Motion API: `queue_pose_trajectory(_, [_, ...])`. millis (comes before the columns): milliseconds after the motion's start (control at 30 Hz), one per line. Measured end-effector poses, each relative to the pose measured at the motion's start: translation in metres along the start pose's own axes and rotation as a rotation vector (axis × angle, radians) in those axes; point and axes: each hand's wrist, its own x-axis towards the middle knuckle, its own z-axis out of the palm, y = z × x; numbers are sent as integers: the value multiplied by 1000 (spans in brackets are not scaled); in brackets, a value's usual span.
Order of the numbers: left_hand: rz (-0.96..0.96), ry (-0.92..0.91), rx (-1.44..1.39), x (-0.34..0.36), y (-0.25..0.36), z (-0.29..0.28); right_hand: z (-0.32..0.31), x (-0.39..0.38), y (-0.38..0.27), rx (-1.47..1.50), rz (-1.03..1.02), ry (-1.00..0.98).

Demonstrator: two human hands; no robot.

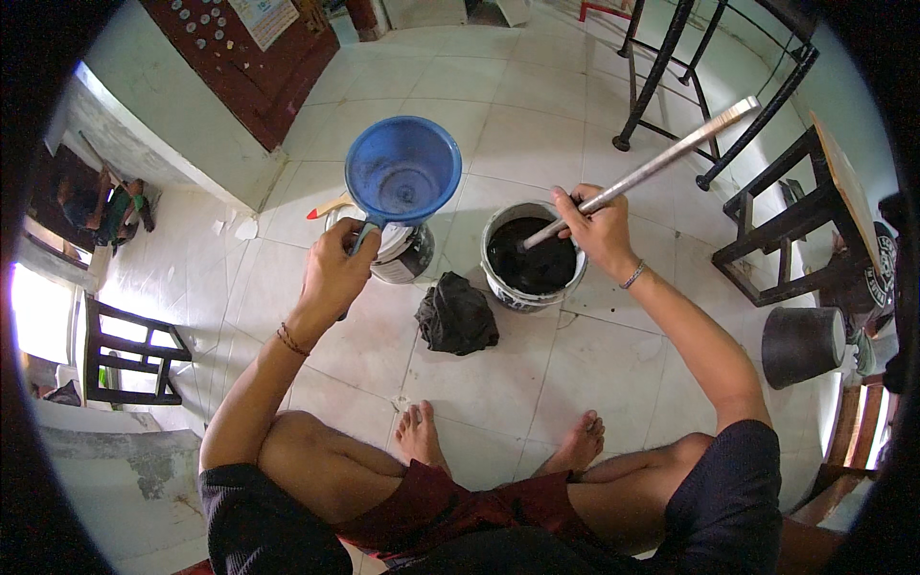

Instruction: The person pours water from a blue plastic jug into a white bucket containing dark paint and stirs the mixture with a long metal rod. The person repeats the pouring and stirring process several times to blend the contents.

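My left hand [337, 265] is closed around the handle of a blue plastic dipper [402, 169], which is tilted so its inside shows a little wet residue. My right hand [600, 230] grips a long metal pipe [671, 155] that slants down into a white bucket [493, 280] of black liquid [533, 264]. The pipe's lower end is hidden in the liquid. Behind and below the dipper stands a second can [405, 254], partly covered by it, with a red-tipped wooden handle [331, 205] at its top. A crumpled black bag or cloth [456, 314] sits on the floor between the containers.
My bare feet [422, 436] rest on the pale tiled floor [498, 379]. At the right are a black metal stand [661, 77], a wooden-topped bench [800, 216] and a dark bucket [803, 347]. A dark wooden chair [129, 350] is at the left. Further off, a brown door [259, 81] stands.
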Motion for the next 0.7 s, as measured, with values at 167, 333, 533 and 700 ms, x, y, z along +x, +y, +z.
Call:
queue_pose_trajectory(167, [27, -38, -39, -2, -1, -3, -11, 10, 2, -355, -391, 6])
queue_pose_trajectory(333, [-9, -43, -31, 0, -1, -3, -1, 5, -6, -64, 23, -149])
queue_pose_trajectory(533, [10, -52, -40, -2, 1, -2, 7, 1, 0, -147, -243, 7])
queue_pose_trajectory(700, [9, -64, -39, -4, 4, -3, 0, 8, 0, -330, -338, -91])
